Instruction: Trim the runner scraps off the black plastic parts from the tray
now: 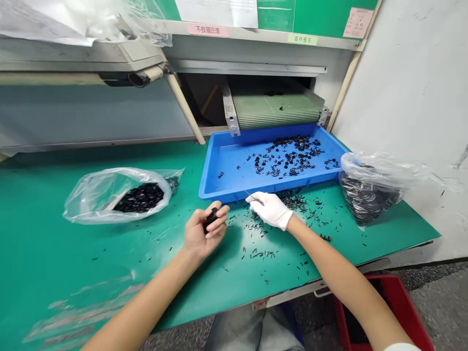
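While the bare left hand curls over the green table with its fingers closed around a small black part, the right hand, in a white glove, rests on the table just in front of the blue tray and pinches a thin metal tool, seemingly tweezers, whose tip points toward the left hand. The two hands lie near each other but do not touch, and the black part sits between the left thumb and the fingertips, raised a little off the table. Thin black slivers are scattered over the table around and below the gloved hand, thickest by the near wall of the tray. Inside the tray, loose black pieces are spread mostly toward its right and far side, under the end of a ribbed grey-green conveyor belt that hangs over the tray's far edge. To the left of the hands, well apart from them, a clear plastic bag lies on its side with a heap of black parts inside. At the right end of the table, just beside the tray, a second clear bag stands filled with dark round parts. A red bin stands on the floor beneath the table's right edge.
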A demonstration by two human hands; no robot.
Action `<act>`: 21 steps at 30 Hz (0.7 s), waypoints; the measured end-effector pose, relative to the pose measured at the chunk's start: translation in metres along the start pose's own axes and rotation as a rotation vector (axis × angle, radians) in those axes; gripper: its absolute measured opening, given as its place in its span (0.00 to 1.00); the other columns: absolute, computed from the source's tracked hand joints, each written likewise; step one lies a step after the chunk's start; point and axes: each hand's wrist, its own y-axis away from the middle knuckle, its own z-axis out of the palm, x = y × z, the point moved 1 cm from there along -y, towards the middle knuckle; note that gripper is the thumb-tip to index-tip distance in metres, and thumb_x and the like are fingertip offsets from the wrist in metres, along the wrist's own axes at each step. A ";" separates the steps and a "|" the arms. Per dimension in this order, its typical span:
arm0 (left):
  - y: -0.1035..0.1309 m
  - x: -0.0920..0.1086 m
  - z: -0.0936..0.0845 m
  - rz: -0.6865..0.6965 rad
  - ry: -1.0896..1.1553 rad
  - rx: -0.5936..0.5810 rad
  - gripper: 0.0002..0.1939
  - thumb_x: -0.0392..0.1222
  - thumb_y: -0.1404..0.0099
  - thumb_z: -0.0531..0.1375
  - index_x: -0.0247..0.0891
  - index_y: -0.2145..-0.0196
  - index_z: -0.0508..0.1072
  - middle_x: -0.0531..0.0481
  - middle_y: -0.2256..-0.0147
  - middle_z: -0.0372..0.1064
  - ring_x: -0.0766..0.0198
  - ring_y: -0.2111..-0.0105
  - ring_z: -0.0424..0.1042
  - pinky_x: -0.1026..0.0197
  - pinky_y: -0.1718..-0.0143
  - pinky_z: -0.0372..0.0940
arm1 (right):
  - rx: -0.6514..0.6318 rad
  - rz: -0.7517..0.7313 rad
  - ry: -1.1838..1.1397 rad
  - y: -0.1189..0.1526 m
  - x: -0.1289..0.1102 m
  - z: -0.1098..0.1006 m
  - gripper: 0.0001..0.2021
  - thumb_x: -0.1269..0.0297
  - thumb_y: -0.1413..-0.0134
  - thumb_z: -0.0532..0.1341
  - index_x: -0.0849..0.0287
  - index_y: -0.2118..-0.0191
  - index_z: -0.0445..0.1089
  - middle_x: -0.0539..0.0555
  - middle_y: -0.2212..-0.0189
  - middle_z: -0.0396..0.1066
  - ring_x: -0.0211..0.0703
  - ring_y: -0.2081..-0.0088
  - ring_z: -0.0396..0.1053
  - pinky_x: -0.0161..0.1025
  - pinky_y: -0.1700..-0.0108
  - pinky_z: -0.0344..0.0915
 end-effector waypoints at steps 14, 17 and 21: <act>-0.212 0.009 0.119 0.306 -1.261 -0.126 0.22 0.50 0.30 0.43 0.37 0.78 0.57 0.47 0.76 0.62 0.70 0.82 0.59 0.69 0.85 0.53 | 0.784 0.010 -0.083 -0.011 0.017 -0.012 0.15 0.61 0.40 0.50 0.61 0.58 0.71 0.56 0.70 0.74 0.42 0.71 0.71 0.39 0.60 0.70; -0.269 -0.025 0.141 0.363 -1.630 -0.206 0.18 0.51 0.35 0.52 0.35 0.74 0.68 0.42 0.73 0.69 0.60 0.72 0.69 0.62 0.73 0.63 | 0.827 0.032 -0.073 -0.015 0.023 -0.014 0.16 0.60 0.40 0.50 0.62 0.58 0.71 0.58 0.68 0.76 0.42 0.70 0.72 0.39 0.61 0.71; -0.315 -0.067 0.163 0.312 -1.867 -0.315 0.13 0.47 0.43 0.60 0.34 0.67 0.75 0.38 0.62 0.74 0.48 0.54 0.70 0.54 0.52 0.63 | 0.866 0.024 -0.058 -0.016 0.024 -0.015 0.15 0.62 0.39 0.50 0.63 0.58 0.71 0.58 0.65 0.76 0.42 0.64 0.74 0.38 0.57 0.71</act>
